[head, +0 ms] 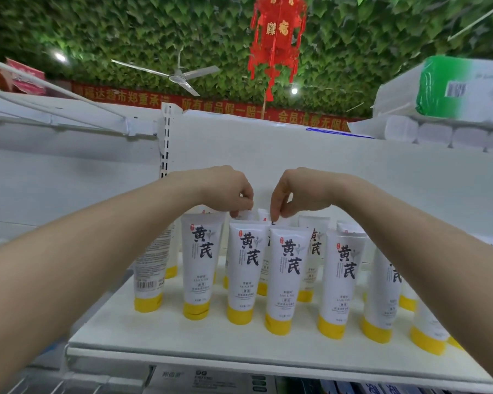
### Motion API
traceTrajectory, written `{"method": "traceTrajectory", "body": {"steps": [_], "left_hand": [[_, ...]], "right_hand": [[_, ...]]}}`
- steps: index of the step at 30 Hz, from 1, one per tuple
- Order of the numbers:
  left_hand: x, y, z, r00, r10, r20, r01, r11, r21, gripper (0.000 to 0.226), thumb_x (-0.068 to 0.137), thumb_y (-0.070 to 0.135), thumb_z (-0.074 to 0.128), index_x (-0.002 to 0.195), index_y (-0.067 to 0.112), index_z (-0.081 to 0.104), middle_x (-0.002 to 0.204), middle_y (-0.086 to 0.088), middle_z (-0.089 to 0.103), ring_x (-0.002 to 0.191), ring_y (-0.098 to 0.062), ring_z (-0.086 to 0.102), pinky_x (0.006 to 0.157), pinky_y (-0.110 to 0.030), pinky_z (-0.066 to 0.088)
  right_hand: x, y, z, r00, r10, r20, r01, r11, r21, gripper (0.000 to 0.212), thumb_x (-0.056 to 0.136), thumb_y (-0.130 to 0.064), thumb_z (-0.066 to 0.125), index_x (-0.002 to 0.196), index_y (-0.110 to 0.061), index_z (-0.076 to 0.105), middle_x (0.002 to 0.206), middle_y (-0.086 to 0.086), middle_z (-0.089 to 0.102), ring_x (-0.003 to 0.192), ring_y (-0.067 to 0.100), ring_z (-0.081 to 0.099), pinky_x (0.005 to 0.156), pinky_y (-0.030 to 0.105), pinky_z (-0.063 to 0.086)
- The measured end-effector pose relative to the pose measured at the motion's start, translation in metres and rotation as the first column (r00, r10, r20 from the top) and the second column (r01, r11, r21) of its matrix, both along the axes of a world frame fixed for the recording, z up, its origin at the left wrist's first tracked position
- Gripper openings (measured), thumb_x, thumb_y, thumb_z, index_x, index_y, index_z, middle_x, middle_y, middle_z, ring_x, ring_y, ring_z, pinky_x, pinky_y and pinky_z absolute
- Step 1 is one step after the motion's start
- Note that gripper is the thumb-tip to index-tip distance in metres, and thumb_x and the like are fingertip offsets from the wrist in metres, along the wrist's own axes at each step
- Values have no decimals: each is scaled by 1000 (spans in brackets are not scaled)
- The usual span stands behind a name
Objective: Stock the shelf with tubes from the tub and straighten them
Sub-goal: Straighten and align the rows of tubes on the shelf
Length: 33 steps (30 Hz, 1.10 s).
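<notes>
1. Left hand (228,191) has fingers curled down, pinching the top of a back-row tube (246,215).
2. Right hand (293,194) likewise pinches the crimp of the next back tube (264,214).
3. Other tubes (286,277) stand cap-down in rough rows on the shelf (154,331); the left-end tube (150,268) shows its back label.
4. Tub not in view.
5. Step looks like straightening, not stocking.
6. Next move probably: square the two pinched tubes, let go, then turn the left-end one label-forward.

Seven white tubes (287,277) with yellow caps stand in the front row of one white shelf (182,348). More tubes stand behind; their number cannot be told. Two hands reach in. One red lantern (276,41) and one ceiling fan (177,76) hang above.
</notes>
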<state>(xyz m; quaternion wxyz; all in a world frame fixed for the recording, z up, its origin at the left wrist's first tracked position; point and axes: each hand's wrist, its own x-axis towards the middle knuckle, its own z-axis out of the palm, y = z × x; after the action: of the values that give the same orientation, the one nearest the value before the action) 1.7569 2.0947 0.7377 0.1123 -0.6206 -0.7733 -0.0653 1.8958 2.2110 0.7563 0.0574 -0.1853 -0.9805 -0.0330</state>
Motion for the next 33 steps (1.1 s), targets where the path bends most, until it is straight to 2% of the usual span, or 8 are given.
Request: {"method": "traceTrajectory", "body": {"steps": [5,10,13,16,21,25,28,33], "left_hand": [[-4,-1,2,1000,8,-8,-9,1000,-13,32,87,55,58,88,25,68,82,11,68,60,0,53,55,-19,39],[-15,-2,3,998,-53,18,53,999,-1,4,82,28,70,85,27,70,88,11,70,69,1,57,52,-13,40],[-19,0,2,995,-84,50,84,996,13,11,82,19,70,89,26,71,92,8,71,67,4,57,43,-4,35],[-21,3,0,990,-117,84,115,993,22,15,81,13,70,89,25,72,93,6,71,56,11,55,41,-5,35],[-21,4,-3,982,-150,116,145,988,51,17,81,12,71,85,28,71,94,10,69,61,-7,60,54,-27,56],[-26,-3,-3,976,-173,130,158,980,122,16,81,13,69,87,28,70,91,15,70,79,-7,65,70,-29,56],[-37,-18,4,980,-166,113,138,966,218,16,84,14,66,92,29,67,94,17,68,93,-1,61,84,-24,48],[-71,-51,16,993,-33,113,8,976,216,20,87,22,64,103,34,65,101,17,66,93,-6,60,79,-30,51]], "right_hand": [[-3,2,1,1000,-11,0,11,1000,-5,27,82,-8,69,83,-33,77,89,-9,73,88,13,65,88,38,54],[-6,5,2,1000,-23,0,23,999,-22,27,83,-7,69,82,-33,77,90,-11,73,87,9,65,89,35,54],[-6,7,2,1000,-29,1,29,999,-18,28,82,-8,70,80,-34,77,88,-12,73,87,10,66,89,36,54],[-6,7,1,1000,-26,-5,26,1000,-9,29,81,-8,70,76,-37,76,88,-11,73,88,12,66,88,37,54],[-5,6,2,1000,-25,3,25,1000,-4,29,81,-9,70,76,-37,75,88,-11,73,88,10,65,88,37,54],[-6,1,4,1000,-14,4,14,1000,-7,25,82,-12,70,77,-36,75,88,-12,73,88,7,64,89,33,53],[-11,-6,8,996,32,-80,-31,999,16,23,83,-12,67,83,-33,76,90,-10,73,90,10,64,87,31,52],[-35,-24,10,968,155,-197,-145,987,66,25,86,-12,60,92,-32,75,96,-8,71,93,10,63,90,33,52]]}}
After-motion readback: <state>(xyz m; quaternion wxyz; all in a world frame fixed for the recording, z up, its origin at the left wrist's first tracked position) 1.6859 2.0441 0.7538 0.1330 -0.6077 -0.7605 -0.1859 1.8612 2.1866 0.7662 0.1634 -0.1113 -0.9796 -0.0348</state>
